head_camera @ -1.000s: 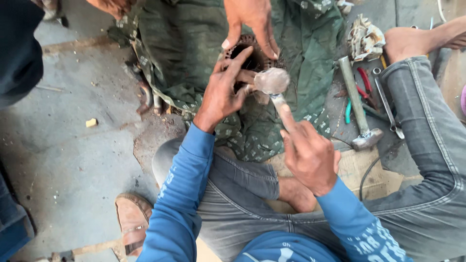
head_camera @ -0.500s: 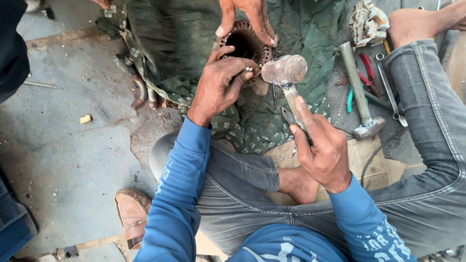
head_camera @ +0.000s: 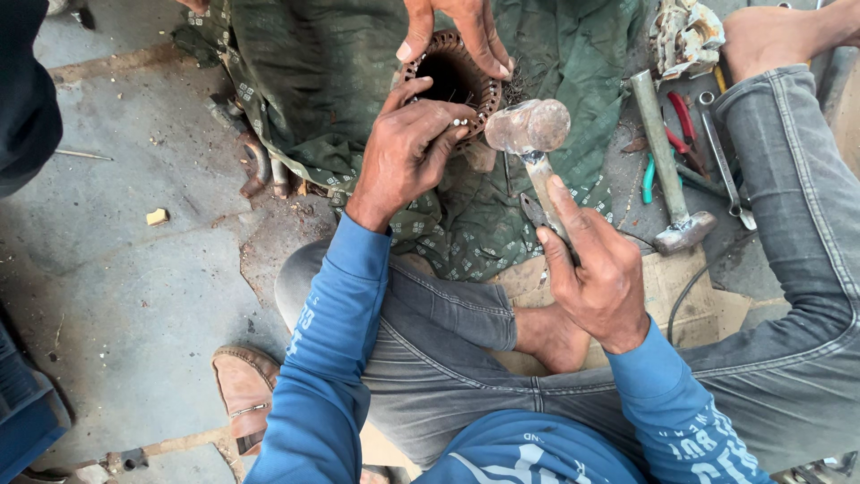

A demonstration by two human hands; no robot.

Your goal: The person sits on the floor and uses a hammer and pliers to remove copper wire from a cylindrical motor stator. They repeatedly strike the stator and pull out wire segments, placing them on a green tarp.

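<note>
**Grip on the hammer, fingers at the stator**

Wrapped tight round the handle, the right hand (head_camera: 596,273) holds a hammer (head_camera: 530,127) whose head sits just beside the ring-shaped stator (head_camera: 452,76). The left hand (head_camera: 408,148) pinches something small at the stator's rim (too small to tell). Another person's hand (head_camera: 457,27) steadies the far rim. Since half a second ago, the hammer head looks closer to the ring. Green cloth (head_camera: 331,72) lies beneath; a second hammer (head_camera: 667,170) and pliers (head_camera: 685,121) lie right.

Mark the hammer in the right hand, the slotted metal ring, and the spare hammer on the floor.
hammer (head_camera: 528,127), head view, on its rounded head.
slotted metal ring (head_camera: 485,92), head view, on its right rim.
spare hammer (head_camera: 661,157), head view, on its handle.
</note>
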